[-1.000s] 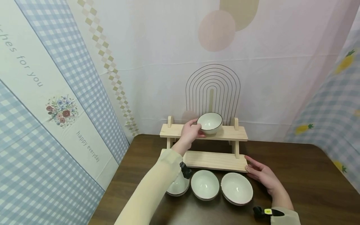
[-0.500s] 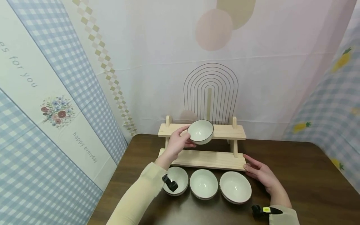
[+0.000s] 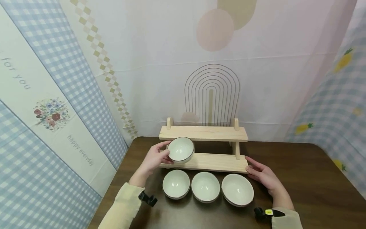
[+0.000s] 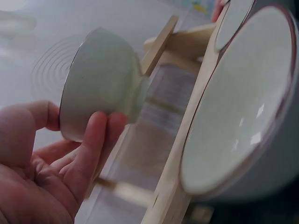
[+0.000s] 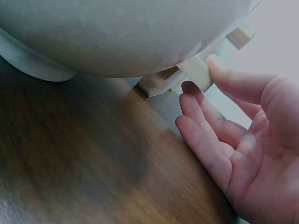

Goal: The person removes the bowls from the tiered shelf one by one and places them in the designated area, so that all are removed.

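My left hand pinches a white bowl with a dark rim at its left side, thumb at the rim and fingers under the wall. In the head view this bowl overlaps the left part of the lower board of a two-tier wooden shelf. The left wrist view shows the fingers against the bowl's pale outside. At the right end of the lower board, my right hand grips the shelf end between thumb and fingers.
Three similar bowls stand in a row before the shelf: a left bowl, a middle bowl and a right bowl. The upper board bears nothing. Behind the brown table hangs a patterned cloth.
My left hand has brought the bowl from the upper board down and to the left, in front of the shelf. The right hand has stayed at the shelf's end.
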The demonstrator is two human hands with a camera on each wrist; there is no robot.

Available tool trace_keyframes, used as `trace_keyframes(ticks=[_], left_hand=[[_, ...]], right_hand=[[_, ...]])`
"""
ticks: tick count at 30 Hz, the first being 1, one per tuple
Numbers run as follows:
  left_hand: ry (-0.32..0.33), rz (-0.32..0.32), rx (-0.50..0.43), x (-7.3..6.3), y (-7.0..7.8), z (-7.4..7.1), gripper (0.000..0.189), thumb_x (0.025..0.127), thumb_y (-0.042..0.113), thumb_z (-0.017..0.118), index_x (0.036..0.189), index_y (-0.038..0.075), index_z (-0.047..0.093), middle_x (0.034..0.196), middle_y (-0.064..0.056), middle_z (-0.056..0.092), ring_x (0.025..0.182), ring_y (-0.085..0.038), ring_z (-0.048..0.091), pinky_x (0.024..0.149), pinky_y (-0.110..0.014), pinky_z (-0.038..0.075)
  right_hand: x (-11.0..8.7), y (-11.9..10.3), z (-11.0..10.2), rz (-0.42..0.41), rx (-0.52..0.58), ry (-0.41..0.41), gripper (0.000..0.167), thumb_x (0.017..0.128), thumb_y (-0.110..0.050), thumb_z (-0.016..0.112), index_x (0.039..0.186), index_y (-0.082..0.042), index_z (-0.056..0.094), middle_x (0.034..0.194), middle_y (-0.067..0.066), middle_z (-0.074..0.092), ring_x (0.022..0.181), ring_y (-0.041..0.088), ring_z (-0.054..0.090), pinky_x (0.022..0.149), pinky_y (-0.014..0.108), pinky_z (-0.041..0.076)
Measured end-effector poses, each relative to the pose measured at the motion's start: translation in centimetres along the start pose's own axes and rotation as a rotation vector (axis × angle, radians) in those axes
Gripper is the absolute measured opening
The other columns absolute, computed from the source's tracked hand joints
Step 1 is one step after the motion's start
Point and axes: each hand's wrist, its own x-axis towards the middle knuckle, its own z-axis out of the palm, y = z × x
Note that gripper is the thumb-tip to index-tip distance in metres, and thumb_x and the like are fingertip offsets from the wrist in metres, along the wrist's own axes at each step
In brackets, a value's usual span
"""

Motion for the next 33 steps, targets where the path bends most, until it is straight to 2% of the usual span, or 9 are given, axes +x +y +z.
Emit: trace_keyframes(ticks=[4, 10, 14, 19, 22, 26, 29, 33], left_hand=[[-0.023, -0.007, 0.049, -1.0, -0.5, -2.6, 0.059, 0.096, -0.003, 0.054, 0.155, -0.004, 0.05, 0.092, -0.022, 0.077, 0.071, -0.024, 0.076, 0.081, -0.064, 0.063], [-0.085, -0.005, 0.122, -2.3, -1.3, -5.7, 0.058, 0.096, -0.004, 0.055, 0.154, -0.007, 0.05, 0.087, -0.019, 0.076, 0.071, -0.026, 0.077, 0.078, -0.065, 0.063], [-0.149, 0.008, 0.149, -2.9, -1.7, -6.9, 0.056, 0.097, -0.003, 0.058, 0.153, -0.009, 0.05, 0.09, -0.02, 0.075, 0.072, -0.026, 0.077, 0.076, -0.066, 0.062], [-0.217, 0.027, 0.183, -3.6, -2.2, -8.4, 0.056, 0.098, -0.002, 0.06, 0.152, -0.01, 0.05, 0.092, -0.017, 0.073, 0.072, -0.026, 0.075, 0.073, -0.061, 0.064], [-0.24, 0.03, 0.227, -4.3, -2.6, -9.5, 0.054, 0.098, -0.002, 0.061, 0.152, -0.006, 0.053, 0.086, -0.015, 0.073, 0.072, -0.026, 0.074, 0.072, -0.057, 0.065], [-0.273, 0.042, 0.249, -5.5, -2.8, -11.0, 0.054, 0.099, -0.003, 0.06, 0.152, -0.005, 0.054, 0.086, -0.016, 0.074, 0.074, -0.025, 0.075, 0.071, -0.061, 0.064], [-0.294, 0.046, 0.246, -6.3, -3.0, -12.0, 0.054, 0.099, -0.003, 0.059, 0.153, -0.006, 0.052, 0.088, -0.017, 0.074, 0.076, -0.025, 0.075, 0.072, -0.065, 0.063], [-0.309, 0.041, 0.248, -7.0, -3.6, -13.5, 0.054, 0.1, -0.003, 0.059, 0.152, -0.009, 0.05, 0.087, -0.015, 0.074, 0.077, -0.024, 0.075, 0.071, -0.061, 0.064]], right_hand=[[0.1, 0.2, 0.1, -0.005, 0.002, 0.006, 0.075, 0.104, -0.036, 0.072, 0.167, -0.014, 0.038, 0.146, 0.024, 0.051, 0.118, 0.015, 0.063, 0.099, 0.028, 0.058], [0.1, 0.0, 0.2, -0.006, 0.009, 0.0, 0.075, 0.103, -0.035, 0.073, 0.167, -0.014, 0.039, 0.145, 0.023, 0.05, 0.118, 0.015, 0.062, 0.1, 0.029, 0.058], [0.0, 0.0, 0.1, -0.003, 0.013, 0.007, 0.075, 0.104, -0.035, 0.073, 0.167, -0.014, 0.038, 0.145, 0.023, 0.05, 0.116, 0.013, 0.063, 0.099, 0.028, 0.058], [-0.2, -0.1, 0.2, 0.003, 0.018, 0.011, 0.076, 0.104, -0.035, 0.073, 0.167, -0.013, 0.038, 0.144, 0.024, 0.05, 0.115, 0.012, 0.063, 0.099, 0.027, 0.058], [-0.4, -0.3, 0.4, 0.009, 0.016, 0.015, 0.076, 0.104, -0.035, 0.073, 0.167, -0.013, 0.038, 0.143, 0.024, 0.051, 0.115, 0.013, 0.064, 0.099, 0.028, 0.058], [-0.6, -0.5, 0.6, 0.014, 0.009, 0.019, 0.075, 0.104, -0.034, 0.072, 0.167, -0.012, 0.038, 0.141, 0.023, 0.052, 0.115, 0.013, 0.064, 0.099, 0.029, 0.059], [-0.8, -0.6, 0.6, 0.018, 0.005, 0.024, 0.075, 0.104, -0.035, 0.072, 0.167, -0.013, 0.038, 0.143, 0.023, 0.052, 0.115, 0.013, 0.064, 0.099, 0.029, 0.059], [-1.1, -0.9, 0.7, 0.02, 0.0, 0.03, 0.076, 0.104, -0.035, 0.073, 0.167, -0.013, 0.038, 0.146, 0.025, 0.051, 0.116, 0.013, 0.064, 0.099, 0.029, 0.058]])
